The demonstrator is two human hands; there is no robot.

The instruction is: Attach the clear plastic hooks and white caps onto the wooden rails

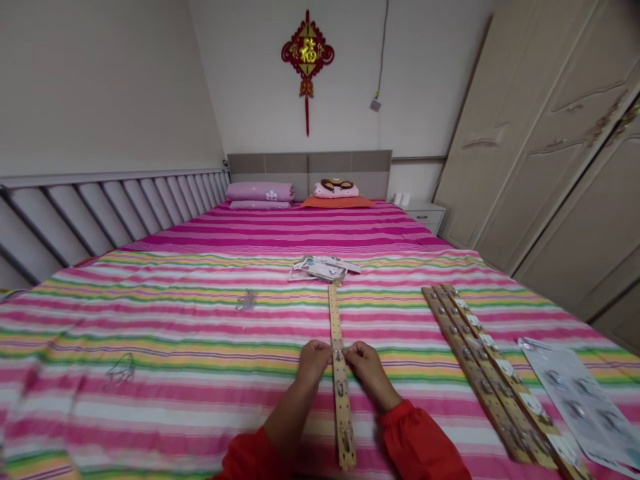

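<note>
A long tan strip [334,313] with a row of holes lies lengthwise on the striped bedspread [200,333] in front of me. Small metal clips are fixed along its near part. My left hand [313,361] and my right hand [366,365] sit on either side of the strip at its middle. Both have their fingers pinched together at a small metal piece [339,354] on the strip. Red sleeves cover my forearms.
Three similar strips [480,360] carrying clear packets lie to the right, next to a plastic sheet of metal parts [580,400]. Small packets [323,268] are piled beyond the strip's far end. Loose clear bits [246,300] lie left. Wardrobe doors stand at right.
</note>
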